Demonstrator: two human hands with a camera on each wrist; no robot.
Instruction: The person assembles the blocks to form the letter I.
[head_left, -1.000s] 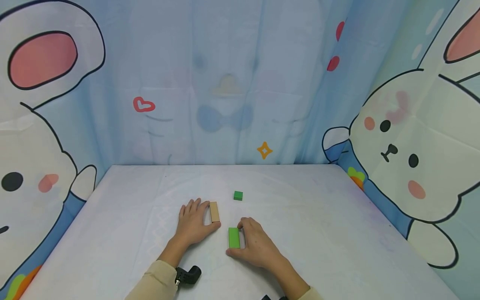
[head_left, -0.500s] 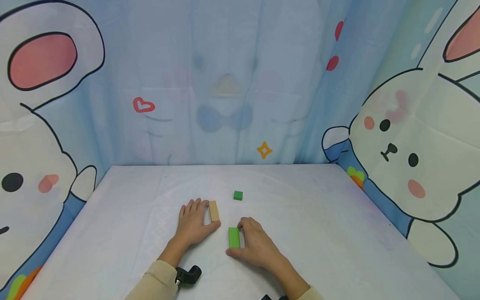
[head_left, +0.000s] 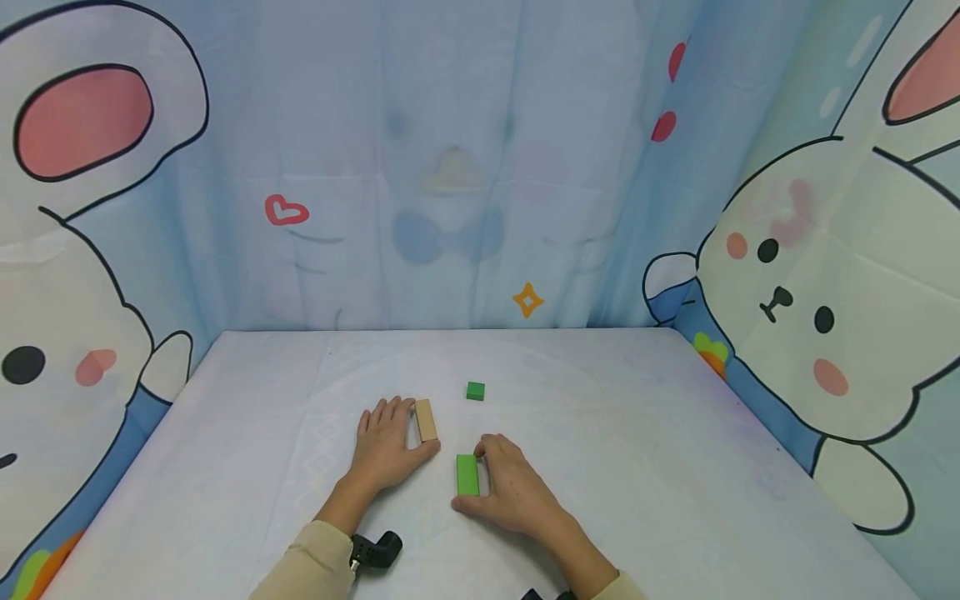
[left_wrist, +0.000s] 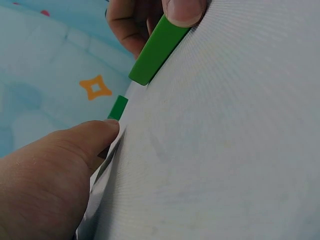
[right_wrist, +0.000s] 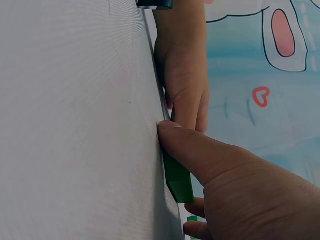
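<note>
On the white tabletop, my left hand (head_left: 384,450) holds a plain wooden block (head_left: 425,420) at its ends, thumb at the near end and index finger at the far end. The other left fingers stretch forward. To the right and nearer, my right hand (head_left: 517,492) pinches a light green rectangular block (head_left: 467,475) between thumb and fingers. That green block (left_wrist: 159,52) shows beneath the right thumb in the left wrist view, where the left thumb hides the wooden block. Part of the green block (right_wrist: 178,177) also shows below the right thumb in the right wrist view.
A small dark green block (head_left: 476,391) lies beyond both hands on the white tabletop (head_left: 660,450). Blue curtains (head_left: 450,167) printed with rabbits rise behind the table. A black wrist camera (head_left: 378,550) sits at the left cuff.
The wooden block has shifted slightly away and to the left under my left hand. My right hand and the light green block stay almost still.
</note>
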